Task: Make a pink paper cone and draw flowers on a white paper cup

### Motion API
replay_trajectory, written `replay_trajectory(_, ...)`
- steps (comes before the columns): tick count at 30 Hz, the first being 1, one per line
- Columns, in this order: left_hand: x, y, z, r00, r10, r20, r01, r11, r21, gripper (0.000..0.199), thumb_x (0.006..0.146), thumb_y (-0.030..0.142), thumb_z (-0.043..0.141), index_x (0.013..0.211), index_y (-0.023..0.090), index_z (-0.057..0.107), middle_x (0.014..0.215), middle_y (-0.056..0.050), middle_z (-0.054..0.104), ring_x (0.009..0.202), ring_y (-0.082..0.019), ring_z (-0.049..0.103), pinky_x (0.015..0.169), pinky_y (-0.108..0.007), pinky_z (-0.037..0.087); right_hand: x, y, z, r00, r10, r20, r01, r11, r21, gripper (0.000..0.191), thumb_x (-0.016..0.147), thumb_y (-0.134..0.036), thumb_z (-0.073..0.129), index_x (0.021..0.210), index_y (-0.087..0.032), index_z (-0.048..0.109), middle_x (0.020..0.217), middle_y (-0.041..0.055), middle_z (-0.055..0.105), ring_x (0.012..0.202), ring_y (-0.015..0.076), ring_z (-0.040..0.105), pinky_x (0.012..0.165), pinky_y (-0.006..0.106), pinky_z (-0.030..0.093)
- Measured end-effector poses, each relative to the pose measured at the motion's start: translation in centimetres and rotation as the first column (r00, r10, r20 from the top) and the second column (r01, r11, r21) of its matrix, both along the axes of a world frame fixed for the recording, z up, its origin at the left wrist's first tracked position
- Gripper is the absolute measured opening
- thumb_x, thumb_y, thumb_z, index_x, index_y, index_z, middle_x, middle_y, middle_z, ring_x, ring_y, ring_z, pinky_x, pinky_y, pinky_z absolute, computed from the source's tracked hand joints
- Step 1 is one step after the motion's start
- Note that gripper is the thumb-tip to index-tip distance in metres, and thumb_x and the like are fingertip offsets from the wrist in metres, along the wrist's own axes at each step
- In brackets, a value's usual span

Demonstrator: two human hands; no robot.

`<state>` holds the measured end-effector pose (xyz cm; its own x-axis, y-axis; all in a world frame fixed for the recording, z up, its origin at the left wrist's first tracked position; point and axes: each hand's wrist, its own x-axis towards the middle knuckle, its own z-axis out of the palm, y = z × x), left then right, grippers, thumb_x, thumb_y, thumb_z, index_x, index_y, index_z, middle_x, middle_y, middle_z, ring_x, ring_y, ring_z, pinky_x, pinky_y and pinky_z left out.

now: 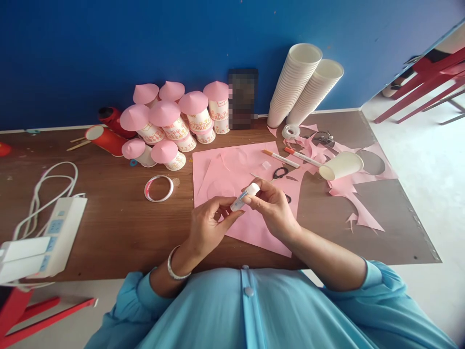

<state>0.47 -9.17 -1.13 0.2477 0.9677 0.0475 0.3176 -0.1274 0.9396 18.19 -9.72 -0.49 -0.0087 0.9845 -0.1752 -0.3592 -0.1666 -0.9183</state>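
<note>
Between both hands is a small white glue stick (240,200), tilted above the pink paper sheet (261,232). My left hand (209,223) pinches its lower end. The fingers of my right hand (274,208) close round its white cap end. Beneath and beyond the hands, a pair of scissors with black handles (280,173) lies on the sheet, partly hidden by my right hand. An orange-brown marker (281,159) and a red-tipped marker (303,157) rest just past the scissors.
Cup towers with pink cone tops (169,114) stand by the wall, left of a dark upright tablet-like object (242,99). Two stacks of paper cups (296,82) lean at the back. Pink scraps and a lying cup (341,166) are right; a tape roll (159,188) and power strip (65,232) left.
</note>
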Motion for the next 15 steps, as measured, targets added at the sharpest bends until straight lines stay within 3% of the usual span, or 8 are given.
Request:
replay_trajectory(2, -0.2, 0.1, -0.2, 0.988, -0.062, 0.141, 0.084, 0.983, -0.161, 0.034, 0.080, 0.041, 0.082, 0.107, 0.022, 0.073, 0.091, -0.005, 0.079, 0.071, -0.015, 0.069, 0.063, -0.027, 0.057, 0.2, -0.1, 0.1, 1.000, -0.001, -0.028, 0.002, 1.000, 0.030, 0.037, 0.069, -0.046, 0.092, 0.075, -0.022, 0.064, 0.077, -0.0014, 0.065, 0.068, 0.0126, 0.056, 0.064, 0.028, 0.049)
replay_trajectory(5, -0.7, 0.5, -0.6, 0.910, -0.149, 0.387, 0.321, 0.844, -0.430, 0.036, 0.089, 0.048, 0.071, 0.109, 0.018, 0.073, 0.097, -0.010, 0.079, 0.067, -0.015, 0.068, 0.053, -0.025, 0.053, 0.6, -0.1, 0.3, 0.999, 0.003, -0.034, -0.001, 0.998, 0.061, 0.033, 0.071, -0.042, 0.092, 0.076, -0.021, 0.067, 0.081, -0.0009, 0.065, 0.071, 0.0127, 0.058, 0.066, 0.028, 0.050)
replay_trajectory(7, -0.9, 0.6, -0.9, 0.885, -0.117, 0.450, 0.363, 0.778, -0.512, 0.035, 0.092, 0.049, 0.068, 0.098, 0.015, 0.075, 0.092, -0.011, 0.078, 0.062, -0.013, 0.063, 0.047, -0.023, 0.049, 0.7, -0.1, 0.4, 0.999, 0.027, -0.037, -0.025, 0.998, 0.059, 0.032, 0.071, -0.042, 0.091, 0.076, -0.021, 0.068, 0.081, -0.0005, 0.065, 0.071, 0.0130, 0.058, 0.066, 0.029, 0.050)
replay_trajectory(9, -0.8, 0.5, -1.1, 0.898, -0.057, 0.435, 0.307, 0.792, -0.528, 0.031, 0.086, 0.046, 0.075, 0.090, 0.015, 0.073, 0.080, -0.007, 0.075, 0.059, -0.012, 0.059, 0.046, -0.022, 0.046, 0.8, -0.1, 0.4, 0.999, 0.040, -0.030, -0.039, 0.998, 0.047, 0.033, 0.070, -0.044, 0.092, 0.076, -0.021, 0.069, 0.079, -0.0006, 0.065, 0.069, 0.0127, 0.057, 0.066, 0.029, 0.050)
replay_trajectory(11, -0.6, 0.2, -1.2, 0.923, -0.026, 0.384, 0.227, 0.842, -0.490, 0.029, 0.079, 0.042, 0.083, 0.085, 0.017, 0.070, 0.070, -0.001, 0.069, 0.058, -0.011, 0.057, 0.049, -0.022, 0.047, 0.7, -0.1, 0.3, 1.000, 0.029, -0.013, -0.028, 0.999, 0.038, 0.036, 0.069, -0.046, 0.092, 0.074, -0.021, 0.067, 0.078, -0.0005, 0.065, 0.069, 0.0129, 0.056, 0.066, 0.029, 0.050)
replay_trajectory(15, -0.2, -0.4, -1.1, 0.965, -0.021, 0.262, 0.100, 0.951, -0.293, 0.027, 0.075, 0.035, 0.087, 0.085, 0.020, 0.067, 0.072, 0.002, 0.066, 0.065, -0.011, 0.058, 0.061, -0.024, 0.050, 0.5, -0.3, 0.2, 0.998, 0.054, -0.030, -0.053, 0.998, 0.030, 0.037, 0.068, -0.047, 0.092, 0.073, -0.022, 0.066, 0.076, -0.0009, 0.064, 0.068, 0.0135, 0.057, 0.066, 0.029, 0.051)
